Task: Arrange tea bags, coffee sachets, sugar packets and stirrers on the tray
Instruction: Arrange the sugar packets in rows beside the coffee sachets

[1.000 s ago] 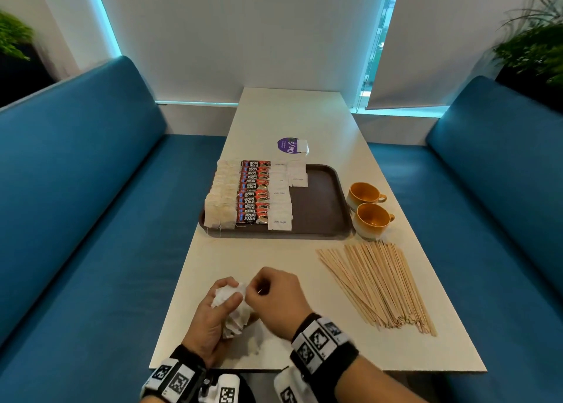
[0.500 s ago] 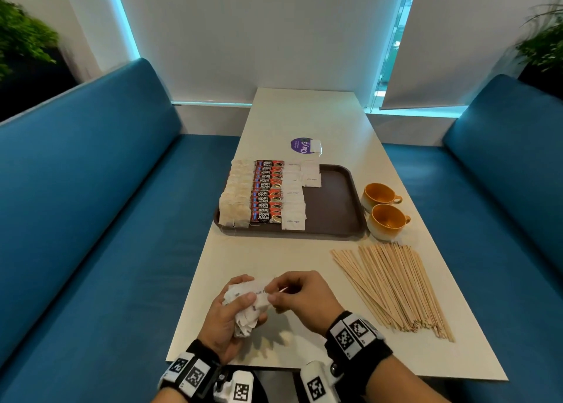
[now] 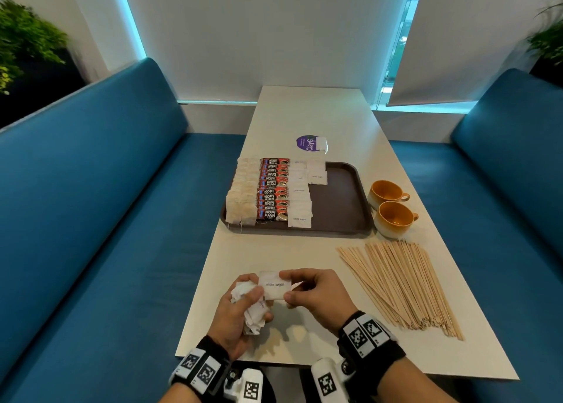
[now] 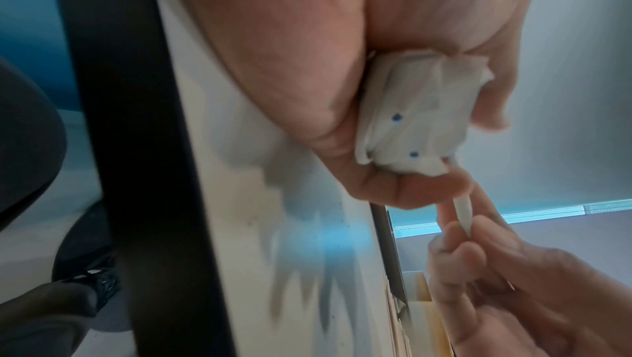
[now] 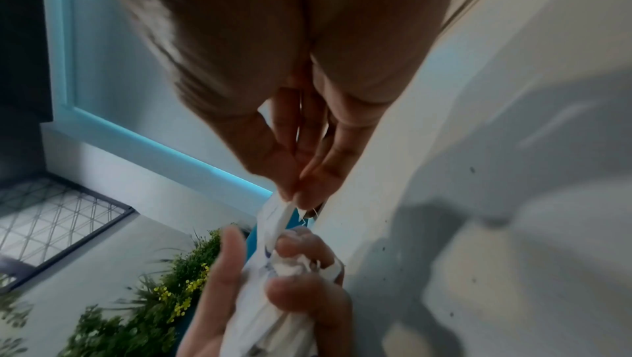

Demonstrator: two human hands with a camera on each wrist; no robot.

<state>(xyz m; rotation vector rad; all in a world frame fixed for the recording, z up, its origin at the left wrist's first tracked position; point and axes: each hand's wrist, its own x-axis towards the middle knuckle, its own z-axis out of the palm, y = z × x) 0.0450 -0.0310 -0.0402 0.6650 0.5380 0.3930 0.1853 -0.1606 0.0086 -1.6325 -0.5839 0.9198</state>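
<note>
A long pale bench (image 3: 320,119) runs between two blue sofas (image 3: 91,207) toward a white wall with window blinds; green plants (image 3: 24,40) stand in both far corners. On the bench sits a brown tray (image 3: 341,201) that carries rows of tea bags (image 3: 242,195), coffee sachets (image 3: 272,189) and sugar packets (image 3: 300,195). Two orange cups (image 3: 391,207) stand just beside the tray, and wooden stirrers (image 3: 402,283) lie spread on the bench near them. At the near edge, the left hand (image 3: 236,314) has its fingers curled around a crumpled bunch of packets (image 4: 415,116). The right hand (image 3: 316,296) pinches one white sugar packet (image 3: 275,285) between thumb and fingers.
</note>
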